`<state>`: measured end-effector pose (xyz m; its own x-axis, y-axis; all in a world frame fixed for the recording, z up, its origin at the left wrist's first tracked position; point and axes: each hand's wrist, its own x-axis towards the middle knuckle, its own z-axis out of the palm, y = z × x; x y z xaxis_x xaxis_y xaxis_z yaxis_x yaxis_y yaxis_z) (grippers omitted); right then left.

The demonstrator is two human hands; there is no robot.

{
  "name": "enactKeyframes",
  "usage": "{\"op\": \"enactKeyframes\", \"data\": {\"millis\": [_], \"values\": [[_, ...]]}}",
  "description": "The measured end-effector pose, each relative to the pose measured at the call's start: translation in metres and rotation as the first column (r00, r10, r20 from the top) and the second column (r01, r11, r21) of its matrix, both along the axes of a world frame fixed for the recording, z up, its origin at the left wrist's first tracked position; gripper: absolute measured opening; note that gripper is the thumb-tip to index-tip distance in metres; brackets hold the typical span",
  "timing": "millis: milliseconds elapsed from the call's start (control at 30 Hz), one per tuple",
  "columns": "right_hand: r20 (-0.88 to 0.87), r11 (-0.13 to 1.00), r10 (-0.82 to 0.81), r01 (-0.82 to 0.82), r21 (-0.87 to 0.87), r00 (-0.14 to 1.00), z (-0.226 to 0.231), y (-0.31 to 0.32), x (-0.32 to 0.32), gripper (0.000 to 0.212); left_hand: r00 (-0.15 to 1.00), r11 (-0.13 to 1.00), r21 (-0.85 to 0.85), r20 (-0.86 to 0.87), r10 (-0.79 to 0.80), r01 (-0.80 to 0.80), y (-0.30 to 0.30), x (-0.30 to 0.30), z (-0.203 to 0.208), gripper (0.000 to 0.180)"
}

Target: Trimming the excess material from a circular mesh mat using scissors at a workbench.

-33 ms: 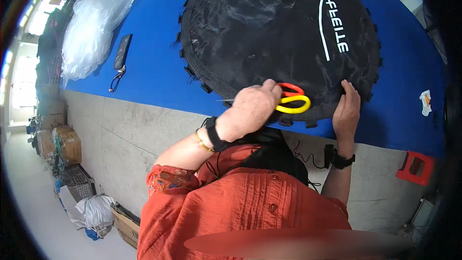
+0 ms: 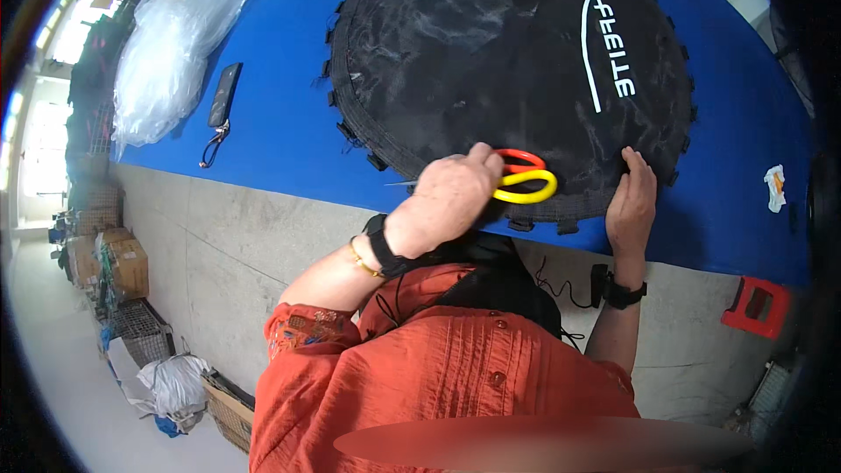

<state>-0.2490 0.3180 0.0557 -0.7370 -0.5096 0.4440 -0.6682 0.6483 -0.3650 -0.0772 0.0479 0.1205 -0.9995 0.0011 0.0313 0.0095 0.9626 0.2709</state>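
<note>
A round black trampoline mat (image 2: 499,61) with small tabs round its rim and white lettering lies on the blue table (image 2: 272,114). At its near left edge, my left hand (image 2: 451,197) is closed round a pair of scissors (image 2: 534,195), gripping them by the middle. Red and yellow handle loops stick out to the right of the fist. The thin blade tip points left past the mat's edge, while my fingers hide the rest. My right hand (image 2: 632,201) rests on the mat's near right edge with its fingers stretched out, holding nothing.
On the table's left side lie clear plastic bags (image 2: 162,61) and a black phone-like device (image 2: 225,96) with a strap. A small white wrapper (image 2: 774,188) is at the right. A red stool (image 2: 757,305) stands on the floor, with cardboard boxes (image 2: 127,267) far left.
My left hand has shifted slightly left with the scissors. The right hand and the mat stay where they were.
</note>
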Motion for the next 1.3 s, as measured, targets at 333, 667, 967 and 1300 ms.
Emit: {"op": "enactKeyframes", "data": {"millis": [333, 667, 967, 1300], "values": [[-0.046, 1.0, 0.022, -0.022, -0.003, 0.999, 0.0, 0.003, -0.003, 0.036, 0.966, 0.964, -0.068, 0.0, 0.257, -0.257, -0.069, 0.023, -0.011, 0.027], [0.002, 0.983, 0.184, -0.184, 0.013, 0.983, 0.023, -0.006, 0.035, 0.036, 0.927, 0.917, -0.136, -0.05, 0.371, -0.374, -0.105, 0.038, -0.022, 0.028], [0.064, 0.932, 0.344, -0.349, 0.101, 0.937, 0.035, 0.0, 0.072, 0.032, 0.946, 0.938, -0.145, -0.126, 0.297, -0.314, -0.109, 0.039, -0.028, 0.027], [-0.037, 0.967, 0.221, -0.214, 0.138, 0.975, 0.036, 0.005, 0.054, 0.025, 0.952, 0.945, -0.122, -0.076, 0.296, -0.303, -0.091, 0.05, -0.024, 0.026]]}}
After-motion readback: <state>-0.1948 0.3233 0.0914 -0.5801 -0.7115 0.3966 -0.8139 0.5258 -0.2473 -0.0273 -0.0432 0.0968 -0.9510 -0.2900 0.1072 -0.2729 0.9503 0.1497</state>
